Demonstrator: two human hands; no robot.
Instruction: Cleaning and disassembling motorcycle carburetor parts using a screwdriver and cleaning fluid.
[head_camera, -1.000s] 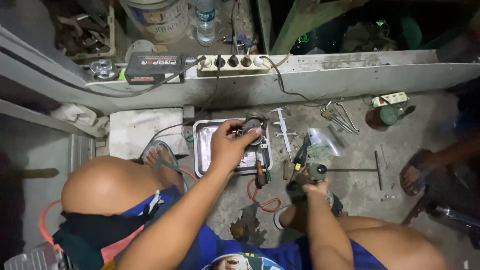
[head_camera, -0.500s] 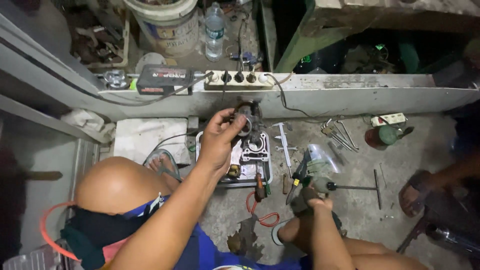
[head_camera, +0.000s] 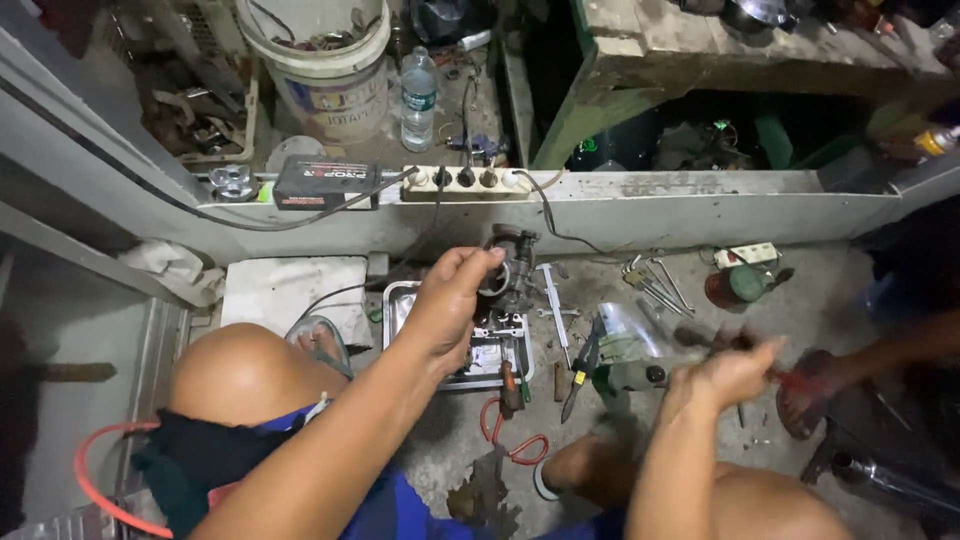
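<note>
My left hand (head_camera: 448, 305) pinches a dark metal part (head_camera: 512, 268) above the steel tray (head_camera: 398, 300); my blurred right hand (head_camera: 735, 370) grips a tool (head_camera: 640, 375). A black box (head_camera: 325, 183) with a red label sits on the ledge (head_camera: 650, 205).

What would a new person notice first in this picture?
At the centre, the left hand holds a dark metal engine part above a steel tray on the concrete floor. Lower right, the blurred right hand is beside a green power tool. A white bucket stands at top.
</note>
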